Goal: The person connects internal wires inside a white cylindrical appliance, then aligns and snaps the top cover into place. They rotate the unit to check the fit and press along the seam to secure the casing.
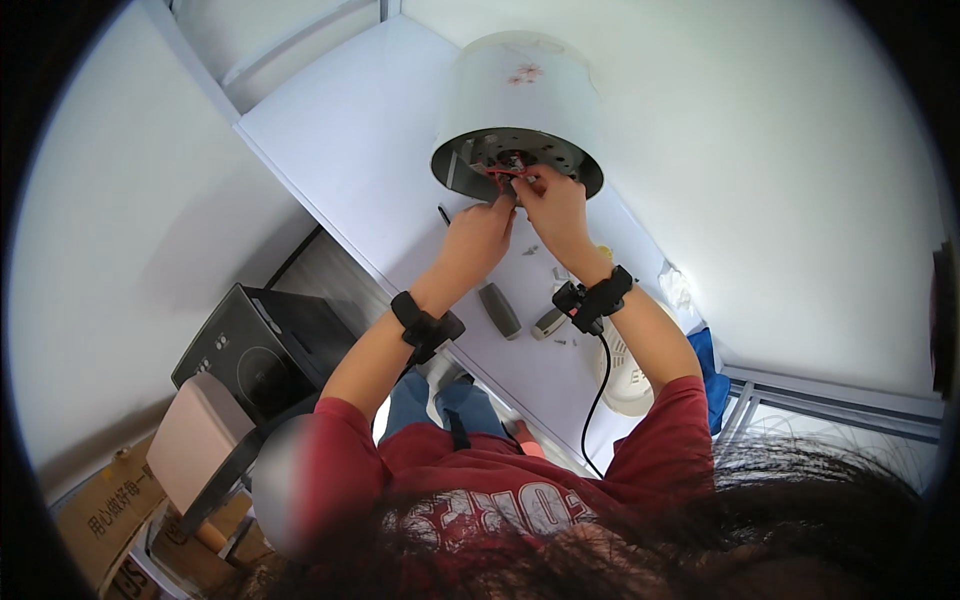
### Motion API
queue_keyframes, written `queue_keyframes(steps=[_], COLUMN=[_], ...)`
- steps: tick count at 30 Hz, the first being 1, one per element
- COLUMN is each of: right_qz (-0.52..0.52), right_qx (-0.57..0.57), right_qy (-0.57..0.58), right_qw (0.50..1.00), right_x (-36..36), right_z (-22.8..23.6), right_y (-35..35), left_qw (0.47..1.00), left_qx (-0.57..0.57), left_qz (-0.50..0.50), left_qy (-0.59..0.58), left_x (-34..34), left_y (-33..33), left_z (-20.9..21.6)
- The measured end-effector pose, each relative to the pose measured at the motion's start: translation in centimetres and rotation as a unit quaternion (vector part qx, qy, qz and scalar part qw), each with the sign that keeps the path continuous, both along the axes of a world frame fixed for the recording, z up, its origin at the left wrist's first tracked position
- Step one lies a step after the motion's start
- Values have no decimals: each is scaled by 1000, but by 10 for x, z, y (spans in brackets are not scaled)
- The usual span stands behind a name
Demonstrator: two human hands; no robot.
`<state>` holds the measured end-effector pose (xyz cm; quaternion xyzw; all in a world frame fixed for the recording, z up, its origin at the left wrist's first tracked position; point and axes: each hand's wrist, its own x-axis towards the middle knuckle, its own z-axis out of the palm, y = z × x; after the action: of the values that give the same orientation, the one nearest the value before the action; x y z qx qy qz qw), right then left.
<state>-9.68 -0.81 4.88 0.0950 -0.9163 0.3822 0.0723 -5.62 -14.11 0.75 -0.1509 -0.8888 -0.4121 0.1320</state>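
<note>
A white cylindrical appliance housing [520, 90] with a pink flower print lies on its side at the far end of the table, its open end toward me. Red wires [507, 171] show inside that opening. My left hand [478, 238] is closed, its fingertips pinching at the wires along the lower rim. Right beside it, my right hand [560, 208] also pinches there, thumb and forefinger on a red wire. The fingers partly hide the wire ends. Below my hands lies a grey tool handle [499, 311], with a second grey-handled tool [549, 323] close to my right wrist.
Small screws [530, 250] are scattered on the white table [350, 130]. A white slotted plastic part [627, 375] lies under my right forearm, near a blue item [709, 365]. Left of the table stand a black cooktop [262, 370], a pinkish panel [198, 440] and a cardboard box [105, 505].
</note>
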Motion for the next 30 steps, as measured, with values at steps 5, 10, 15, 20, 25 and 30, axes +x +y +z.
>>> queue_keyframes(steps=[5, 10, 15, 20, 25, 30], right_qz=[-4, -12, -14, -28, -11, -11], right_qx=[3, -39, -60, -72, 13, -14], right_qy=[-1, -17, -27, -39, 21, 74], right_qw=[1000, 999, 998, 996, 1000, 997], right_x=[-4, -4, 0, 7, 9, 12], right_z=[-7, -1, 6, 16, 6, 2], right_y=[2, -2, -1, -2, 11, 12], left_qw=[1000, 999, 999, 1000, 999, 994], left_qx=[4, 33, 31, 16, 11, 56], left_qz=[-4, 3, -7, 2, 37, 58], left_qy=[-27, -8, -16, -12, 17, 69], left_x=[-3, -6, -6, -6, -2, -1], left_y=[3, 4, 6, 9, 4, -5], left_z=[1, 0, 0, -1, -2, 0])
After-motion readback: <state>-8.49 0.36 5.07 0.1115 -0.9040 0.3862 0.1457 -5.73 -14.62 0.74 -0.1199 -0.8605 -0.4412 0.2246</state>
